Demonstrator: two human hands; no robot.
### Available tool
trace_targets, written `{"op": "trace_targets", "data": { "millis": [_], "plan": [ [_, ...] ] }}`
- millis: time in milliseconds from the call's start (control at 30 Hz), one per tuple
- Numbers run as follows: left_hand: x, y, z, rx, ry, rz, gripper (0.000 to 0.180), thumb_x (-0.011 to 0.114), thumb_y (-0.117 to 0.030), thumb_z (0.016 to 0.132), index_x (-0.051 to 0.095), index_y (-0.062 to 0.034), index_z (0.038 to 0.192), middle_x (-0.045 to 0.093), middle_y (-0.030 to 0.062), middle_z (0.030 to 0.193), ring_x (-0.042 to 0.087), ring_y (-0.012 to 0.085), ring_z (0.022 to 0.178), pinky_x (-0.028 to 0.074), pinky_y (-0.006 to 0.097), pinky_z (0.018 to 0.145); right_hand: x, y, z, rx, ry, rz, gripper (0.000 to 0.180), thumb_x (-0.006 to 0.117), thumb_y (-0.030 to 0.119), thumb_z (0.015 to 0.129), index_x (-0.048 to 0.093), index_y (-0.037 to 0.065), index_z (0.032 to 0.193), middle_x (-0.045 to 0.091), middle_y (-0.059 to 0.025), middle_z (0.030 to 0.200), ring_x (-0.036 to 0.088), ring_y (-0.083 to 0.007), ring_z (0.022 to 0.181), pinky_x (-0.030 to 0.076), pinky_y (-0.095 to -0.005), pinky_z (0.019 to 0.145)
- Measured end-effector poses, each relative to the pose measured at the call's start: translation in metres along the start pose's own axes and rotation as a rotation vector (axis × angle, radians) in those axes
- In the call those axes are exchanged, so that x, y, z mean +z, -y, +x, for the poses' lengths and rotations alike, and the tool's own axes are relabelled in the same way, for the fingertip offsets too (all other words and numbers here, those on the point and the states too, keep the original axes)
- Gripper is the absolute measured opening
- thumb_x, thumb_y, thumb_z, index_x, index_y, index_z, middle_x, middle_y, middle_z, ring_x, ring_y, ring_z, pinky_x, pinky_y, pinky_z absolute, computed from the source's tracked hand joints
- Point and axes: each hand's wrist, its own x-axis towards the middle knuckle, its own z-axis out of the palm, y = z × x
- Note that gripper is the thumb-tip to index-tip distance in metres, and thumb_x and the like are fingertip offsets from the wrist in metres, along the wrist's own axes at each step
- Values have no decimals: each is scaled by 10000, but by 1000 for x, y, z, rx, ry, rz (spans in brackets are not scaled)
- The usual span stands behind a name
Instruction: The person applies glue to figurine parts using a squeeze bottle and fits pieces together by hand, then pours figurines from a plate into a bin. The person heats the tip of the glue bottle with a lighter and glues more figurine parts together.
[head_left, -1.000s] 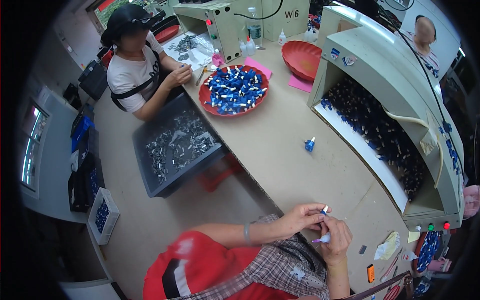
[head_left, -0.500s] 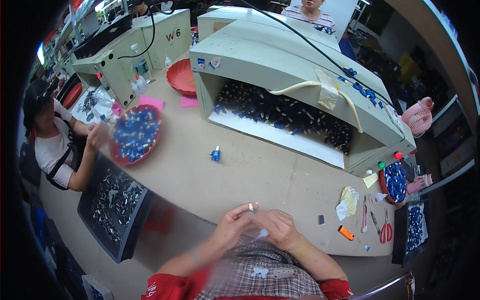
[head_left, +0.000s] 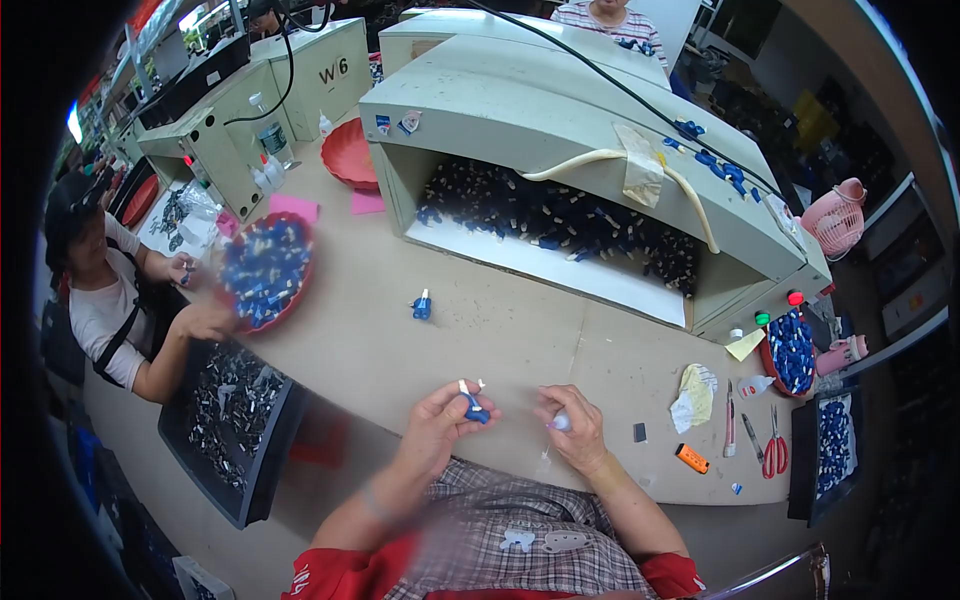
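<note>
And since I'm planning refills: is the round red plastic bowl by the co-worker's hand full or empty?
Full, or nearly: small blue plastic pieces with white tips heap across the bowl, leaving mainly its rim showing.

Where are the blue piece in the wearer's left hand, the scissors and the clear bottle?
Blue piece [head_left: 477,411] in the left hand [head_left: 432,424]: head view, on its blue body.
Scissors [head_left: 775,443]: head view, where the red handles meet.
Clear bottle [head_left: 272,133]: head view, on its label.
</note>
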Motion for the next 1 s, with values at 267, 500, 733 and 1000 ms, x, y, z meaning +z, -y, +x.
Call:
{"op": "trace_targets", "data": {
  "millis": [267,500,733,1000],
  "plan": [
    [-9,-23,6,42,24,-19,316,545,-212,933,526,20,1146,634,154,994,645,289,940,527,380,842,5,-9,-1,104,-27,34,289,701,-5,745,583,15,1008,615,-97,861,645,-183,710,528,-275,626],
    [-17,-30,11,115,61,-46,321,545,-242,935,530,8,1137,630,151,974,656,286,918,565,361,800,7,-11,-2,166,-44,69,281,678,-38,741,586,15,1001,611,-90,844,646,-179,716,525,-276,641],
    [-28,-40,17,184,-23,-23,287,534,-244,942,540,-9,1107,631,141,959,658,269,909,570,337,781,6,-12,0,178,-6,68,232,670,-18,757,593,14,973,618,-96,850,655,-187,732,527,-282,648],
    [-78,-83,40,386,-100,-40,257,492,-195,963,537,6,1115,620,148,995,638,268,951,551,342,844,5,-13,1,186,0,61,173,668,3,776,606,11,937,625,-100,859,665,-198,748,533,-289,661]
  ]
}}
